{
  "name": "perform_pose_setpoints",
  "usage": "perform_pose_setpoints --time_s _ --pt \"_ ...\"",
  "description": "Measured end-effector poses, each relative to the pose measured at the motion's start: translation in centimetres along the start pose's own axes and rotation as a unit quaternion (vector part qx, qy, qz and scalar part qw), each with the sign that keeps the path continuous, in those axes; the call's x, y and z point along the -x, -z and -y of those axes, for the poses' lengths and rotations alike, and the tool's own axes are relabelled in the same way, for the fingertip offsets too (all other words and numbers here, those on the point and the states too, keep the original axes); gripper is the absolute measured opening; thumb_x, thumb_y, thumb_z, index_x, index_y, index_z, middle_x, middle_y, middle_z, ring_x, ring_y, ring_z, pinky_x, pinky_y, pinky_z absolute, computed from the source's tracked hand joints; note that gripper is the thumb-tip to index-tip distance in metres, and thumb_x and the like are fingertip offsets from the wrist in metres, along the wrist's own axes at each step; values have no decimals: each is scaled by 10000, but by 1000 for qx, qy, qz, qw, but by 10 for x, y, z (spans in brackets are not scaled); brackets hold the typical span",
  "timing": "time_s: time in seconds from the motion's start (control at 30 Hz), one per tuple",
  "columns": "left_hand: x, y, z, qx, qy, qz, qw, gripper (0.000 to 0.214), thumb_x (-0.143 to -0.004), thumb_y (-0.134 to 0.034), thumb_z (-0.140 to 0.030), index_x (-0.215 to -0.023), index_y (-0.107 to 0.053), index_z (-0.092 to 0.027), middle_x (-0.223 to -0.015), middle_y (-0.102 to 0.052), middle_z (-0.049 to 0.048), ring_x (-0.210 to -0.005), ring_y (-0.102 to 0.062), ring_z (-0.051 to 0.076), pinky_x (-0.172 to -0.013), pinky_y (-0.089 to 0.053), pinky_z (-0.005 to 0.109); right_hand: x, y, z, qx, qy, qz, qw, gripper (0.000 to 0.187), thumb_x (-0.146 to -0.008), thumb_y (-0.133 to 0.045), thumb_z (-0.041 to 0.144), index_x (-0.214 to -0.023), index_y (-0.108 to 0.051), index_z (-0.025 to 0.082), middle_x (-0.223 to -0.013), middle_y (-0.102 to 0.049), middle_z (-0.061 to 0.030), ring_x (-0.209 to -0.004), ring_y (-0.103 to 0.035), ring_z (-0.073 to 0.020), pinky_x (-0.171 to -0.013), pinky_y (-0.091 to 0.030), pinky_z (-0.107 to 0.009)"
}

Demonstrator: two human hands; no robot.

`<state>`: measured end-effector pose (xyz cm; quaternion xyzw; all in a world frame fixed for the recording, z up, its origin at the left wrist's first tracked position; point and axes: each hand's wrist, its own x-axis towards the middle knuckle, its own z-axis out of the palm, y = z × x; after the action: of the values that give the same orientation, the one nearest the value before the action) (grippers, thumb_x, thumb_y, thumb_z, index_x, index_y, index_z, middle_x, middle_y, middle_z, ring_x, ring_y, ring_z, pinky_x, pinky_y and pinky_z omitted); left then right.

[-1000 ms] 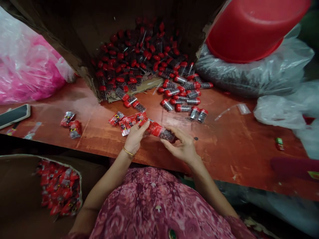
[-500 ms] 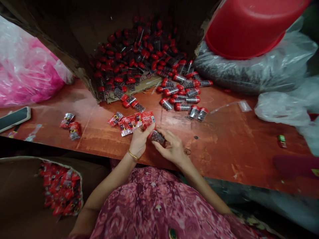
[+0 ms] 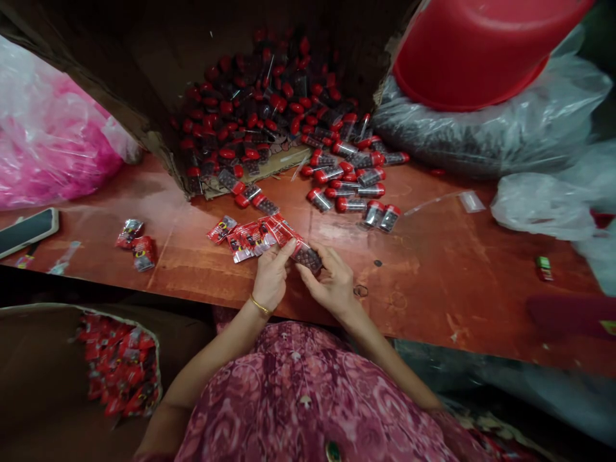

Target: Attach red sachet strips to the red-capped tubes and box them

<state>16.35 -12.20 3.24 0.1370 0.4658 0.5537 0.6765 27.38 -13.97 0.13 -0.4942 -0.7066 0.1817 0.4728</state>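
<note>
Over the front of the table, my left hand (image 3: 271,277) pinches a red printed packet (image 3: 291,240) between thumb and fingers. Opposite it, my right hand (image 3: 333,282) curls its fingers and thumb round a small clear bottle of dark beads (image 3: 308,258). Bottle and packet meet between the hands; whether the bottle's end is inside the packet I cannot tell. Just left of them, several flat red packets (image 3: 250,240) lie fanned out. Farther left are two filled red packets (image 3: 143,253).
A cardboard box (image 3: 158,138) on its side spills red-capped bottles (image 3: 351,204) onto the table (image 3: 433,269). Lower left, an open carton (image 3: 29,359) holds filled packets. A phone (image 3: 29,231), a pink bag (image 3: 58,141), and a red basin (image 3: 471,58) on a full plastic bag stand around.
The red packet has tilted, its far end no longer standing flat toward me. The bottle has moved slightly up and right with my right hand. Both hands keep their grip.
</note>
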Motion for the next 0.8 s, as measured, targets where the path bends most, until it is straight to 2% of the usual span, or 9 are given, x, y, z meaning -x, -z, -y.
perform_pose_setpoints --time_s 0.23,0.4,0.5,0.57,0.63,0.7,0.8 --pt "1 -2 5 -5 -71 9 997 214 -593 -760 -319 -675 -649 -157 -689 -678 -15 -673 -610 105 -729 -467 240 3 -6 2 -11 -30 -26 999 375 -821 -548 244 -1193 -511 219 -1019 -656 -78 -932 -628 -203 -825 -533 -351" --pt "-2 2 6 -48 -101 15 994 306 -627 -721 -453 -687 -638 -165 -676 -663 -7 -695 -608 129 -709 -467 254 5 -7 3 63 43 -22 997 452 -840 -528 215 -1283 -436 219 -1092 -634 -109 -1002 -611 -216 -879 -521 -365" --pt "-7 7 5 -86 -130 9 988 323 -647 -700 -484 -698 -643 -171 -643 -639 -23 -657 -583 118 -673 -456 244 4 -10 3 58 60 -35 996 453 -839 -531 199 -1282 -441 226 -1085 -637 -104 -986 -616 -206 -865 -529 -344" --pt "-8 11 8 -137 -134 13 981 349 -683 -661 -508 -649 -646 -162 -602 -621 -17 -629 -561 117 -646 -445 241 4 -13 3 23 20 -45 998 441 -830 -547 219 -1262 -463 217 -1057 -644 -97 -959 -623 -205 -843 -537 -342" --pt "-8 14 11 -176 -126 19 976 385 -710 -627 -521 -607 -647 -151 -589 -619 -2 -631 -556 124 -641 -438 243 5 -15 3 -20 -47 -52 997 411 -829 -552 258 -1232 -492 204 -1024 -649 -91 -932 -629 -202 -823 -542 -341" --pt "-7 14 12 -182 -117 26 976 383 -714 -628 -511 -604 -653 -145 -598 -625 5 -643 -561 130 -654 -438 245 5 -16 2 -52 -95 -47 993 390 -831 -548 286 -1210 -511 199 -1015 -649 -87 -940 -627 -203 -827 -539 -344" --pt "-7 11 8 -132 -112 42 984 341 -691 -659 -491 -678 -672 -150 -647 -651 8 -679 -590 138 -699 -452 258 4 -14 2 -46 -83 -35 995 385 -825 -553 278 -1202 -517 209 -1034 -646 -85 -978 -615 -213 -864 -524 -366"
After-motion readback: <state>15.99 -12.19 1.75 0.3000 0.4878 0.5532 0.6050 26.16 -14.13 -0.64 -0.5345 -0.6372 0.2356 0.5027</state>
